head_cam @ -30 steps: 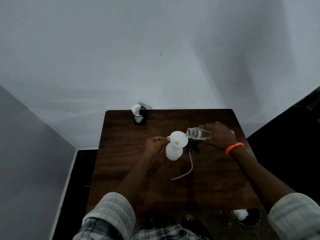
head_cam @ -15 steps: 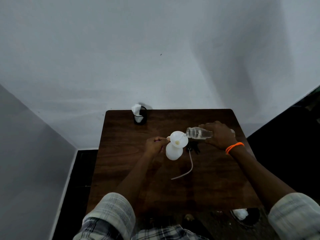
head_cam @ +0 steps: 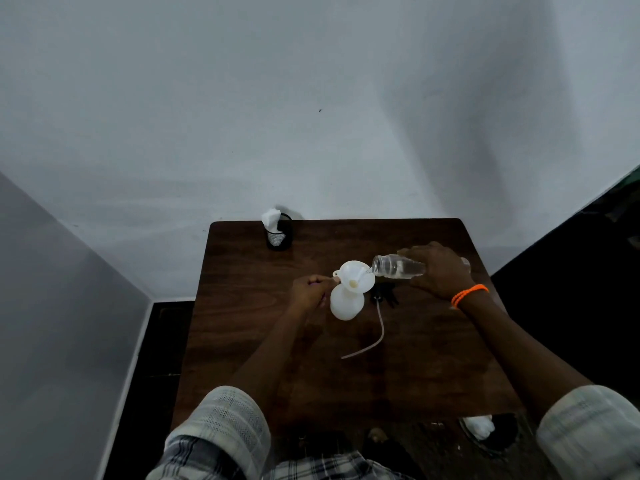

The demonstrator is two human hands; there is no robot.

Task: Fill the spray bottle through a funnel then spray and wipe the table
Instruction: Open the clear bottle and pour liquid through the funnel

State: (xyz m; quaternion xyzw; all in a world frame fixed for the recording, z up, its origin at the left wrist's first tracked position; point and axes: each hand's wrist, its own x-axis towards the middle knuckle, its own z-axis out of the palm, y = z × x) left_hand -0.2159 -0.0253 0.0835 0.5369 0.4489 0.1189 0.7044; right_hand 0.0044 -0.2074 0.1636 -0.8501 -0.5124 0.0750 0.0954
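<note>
A person in a pale checked shirt with rolled sleeves is standing over a dark brown wooden table (head_cam: 433, 368) set against a white wall, pouring from a clear plastic bottle (head_cam: 398, 266) into a white plastic funnel (head_cam: 355, 277) that is sitting in the neck of a white, round-bodied plastic spray bottle (head_cam: 346, 303). The right hand (head_cam: 440, 268), an orange beaded band (head_cam: 469, 294) circling its wrist, is wrapping its fingers round the rear half of the clear bottle and holding it tipped almost on its side, the open mouth lying just at the funnel's right rim. The left hand (head_cam: 310, 289) is sitting curled at the left of the funnel, its fingertips pinching the small tab on the funnel's edge; the exact lie of the fingers is too small to make out. The spray bottle is standing upright near the middle of the table, between the two hands. Its black trigger spray head (head_cam: 382, 296) is lying on the wood just to the right of the bottle, apart from it, with a thin pale dip tube (head_cam: 379, 336) curving away toward the near edge. At the far left corner of the table a black mesh cup (head_cam: 278, 235) is holding a white tissue (head_cam: 270, 216). Below the near right edge of the table, a dark round bin (head_cam: 495, 436) with something white inside is showing on the floor
</note>
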